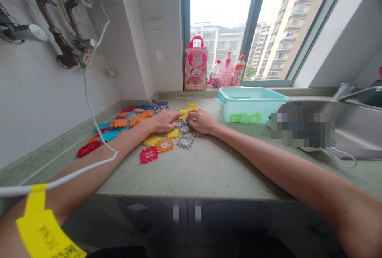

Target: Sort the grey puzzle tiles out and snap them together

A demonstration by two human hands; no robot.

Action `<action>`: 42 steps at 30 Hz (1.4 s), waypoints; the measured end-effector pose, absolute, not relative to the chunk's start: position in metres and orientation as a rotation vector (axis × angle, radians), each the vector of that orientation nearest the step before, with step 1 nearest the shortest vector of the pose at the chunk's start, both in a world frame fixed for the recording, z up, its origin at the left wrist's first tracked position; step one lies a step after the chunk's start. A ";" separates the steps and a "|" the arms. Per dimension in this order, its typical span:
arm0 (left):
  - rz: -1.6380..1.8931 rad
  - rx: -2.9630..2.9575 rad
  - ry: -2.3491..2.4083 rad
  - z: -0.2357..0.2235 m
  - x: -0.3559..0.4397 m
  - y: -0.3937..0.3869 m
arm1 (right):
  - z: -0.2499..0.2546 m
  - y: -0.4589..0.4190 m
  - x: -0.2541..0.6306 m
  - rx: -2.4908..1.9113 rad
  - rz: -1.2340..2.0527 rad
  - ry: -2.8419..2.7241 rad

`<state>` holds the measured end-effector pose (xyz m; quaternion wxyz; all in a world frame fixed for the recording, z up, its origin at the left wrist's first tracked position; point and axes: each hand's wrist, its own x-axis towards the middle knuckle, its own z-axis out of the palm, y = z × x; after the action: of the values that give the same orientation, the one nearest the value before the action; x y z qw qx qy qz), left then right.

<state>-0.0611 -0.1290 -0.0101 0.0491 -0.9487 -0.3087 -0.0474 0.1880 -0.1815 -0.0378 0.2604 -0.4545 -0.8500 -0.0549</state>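
Interlocking plastic building pieces with toothed edges lie across the counter in front of me. My left hand [163, 122] rests over them, fingers stretched toward a yellow piece [182, 112] and thumb apart. My right hand [203, 121] is just opposite, bent fingers spread from the thumb and touching the grey pieces [184, 126]; its fingertips are partly hidden. Nearer me lie a grey window piece [185, 142], an orange window piece [166, 145] and a red window piece [149, 154]. Orange pieces [119, 123] and blue pieces [112, 134] are heaped left of my left hand.
A mint-green tub [253, 94] with green pieces showing through its wall stands right of my hands, beside the steel sink [362, 130]. A pink bag [195, 69] and several bottles [226, 73] line the windowsill. A white cable [89, 94] hangs across my left forearm.
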 end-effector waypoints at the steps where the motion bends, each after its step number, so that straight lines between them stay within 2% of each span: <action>1: -0.132 -2.834 -0.939 -0.008 -0.062 -0.130 | -0.037 -0.183 0.188 -1.279 -0.166 -2.282; 6: -0.005 -2.598 -1.034 -0.001 -0.072 -0.133 | -0.035 -0.190 0.188 -1.492 -0.222 -2.202; 11: -0.006 -2.436 -1.172 -0.006 -0.082 -0.121 | -0.037 -0.187 0.187 -1.463 -0.175 -2.242; 20: 0.044 -2.875 -1.023 -0.010 -0.059 -0.114 | -0.041 -0.183 0.182 -1.424 -0.115 -2.273; 34: 0.144 -2.817 -1.233 0.028 -0.108 -0.117 | -0.038 -0.185 0.188 -1.564 -0.071 -2.276; 42: -0.160 -2.830 -1.131 0.033 -0.133 -0.118 | -0.037 -0.187 0.188 -1.566 -0.082 -2.276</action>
<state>-0.1327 -0.1178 0.0328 0.0447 -0.9264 -0.3702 -0.0524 0.1877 -0.1865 -0.0374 0.1879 -0.5565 -0.8088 -0.0291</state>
